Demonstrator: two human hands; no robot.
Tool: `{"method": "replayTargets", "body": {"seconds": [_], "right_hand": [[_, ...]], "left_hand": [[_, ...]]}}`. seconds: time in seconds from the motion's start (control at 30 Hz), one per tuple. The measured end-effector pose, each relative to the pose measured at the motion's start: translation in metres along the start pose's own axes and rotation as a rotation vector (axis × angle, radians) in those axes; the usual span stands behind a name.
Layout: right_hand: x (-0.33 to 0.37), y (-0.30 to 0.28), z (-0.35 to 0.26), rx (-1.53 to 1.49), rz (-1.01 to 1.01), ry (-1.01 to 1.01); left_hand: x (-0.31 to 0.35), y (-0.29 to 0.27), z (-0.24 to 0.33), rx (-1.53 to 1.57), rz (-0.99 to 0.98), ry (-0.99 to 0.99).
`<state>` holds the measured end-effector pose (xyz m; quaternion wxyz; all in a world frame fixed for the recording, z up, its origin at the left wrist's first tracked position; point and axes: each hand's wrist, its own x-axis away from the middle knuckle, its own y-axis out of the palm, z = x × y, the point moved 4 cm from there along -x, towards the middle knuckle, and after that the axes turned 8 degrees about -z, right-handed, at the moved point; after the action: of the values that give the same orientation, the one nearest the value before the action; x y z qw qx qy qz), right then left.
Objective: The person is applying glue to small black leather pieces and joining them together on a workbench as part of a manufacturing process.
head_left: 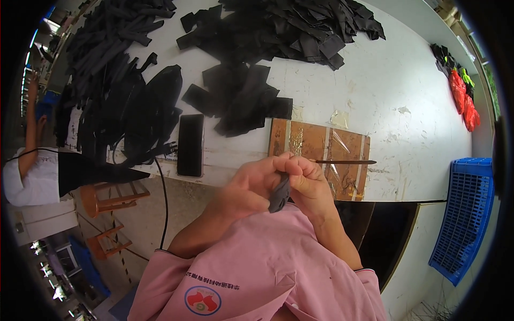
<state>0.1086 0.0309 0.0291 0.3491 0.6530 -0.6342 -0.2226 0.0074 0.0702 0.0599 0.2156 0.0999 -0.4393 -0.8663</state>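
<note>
Close to my chest, both hands are closed together round a small piece of dark grey cloth [279, 195]. My left hand [247, 184] grips it from the left, with fingers curled. My right hand [312, 187] pinches its upper end, thumb and fingertips meeting the left fingers. Much of the cloth is hidden inside the hands. A thin dark pointed rod [348, 161] sticks out to the right beyond my right fingers, over a brown board [321, 142] with strips of clear tape. Whether the rod is held or lies on the board, I cannot tell.
Heaps of flat black cloth pieces [241, 93] and rolled black strips [115, 32] cover the far side of the white table [391, 85]. A black phone [190, 144] lies left. Red bags [463, 99] and a blue crate [463, 214] are right. Another person [32, 171] is far left, near wooden stools [110, 198].
</note>
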Motion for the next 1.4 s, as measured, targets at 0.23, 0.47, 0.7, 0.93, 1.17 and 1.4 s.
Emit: {"method": "replayTargets", "body": {"seconds": [0.23, 0.47, 0.7, 0.93, 1.17, 1.4], "right_hand": [[0.023, -0.002, -0.034, 0.659, 0.147, -0.457], [0.063, 0.03, -0.082, 1.298, 0.323, -0.68], [0.07, 0.056, -0.138, 0.936, 0.071, -0.571], [0.04, -0.05, -0.087, 0.183, 0.212, 0.043], [0.027, -0.045, -0.106, 0.327, 0.12, 0.005], [0.021, -0.068, -0.07, 0.321, 0.002, 0.004]], "left_hand": [[-0.004, 0.014, -0.006, -0.756, 0.353, 0.243], [-0.026, 0.049, -0.003, -0.389, 0.117, 0.15], [-0.055, 0.106, 0.009, 0.577, -0.45, -0.207], [-0.087, 0.023, -0.039, 0.544, -0.071, -0.29], [-0.079, 0.05, -0.025, 0.386, -0.17, -0.157], [-0.075, 0.006, -0.04, 0.04, 0.122, -0.07]]}}
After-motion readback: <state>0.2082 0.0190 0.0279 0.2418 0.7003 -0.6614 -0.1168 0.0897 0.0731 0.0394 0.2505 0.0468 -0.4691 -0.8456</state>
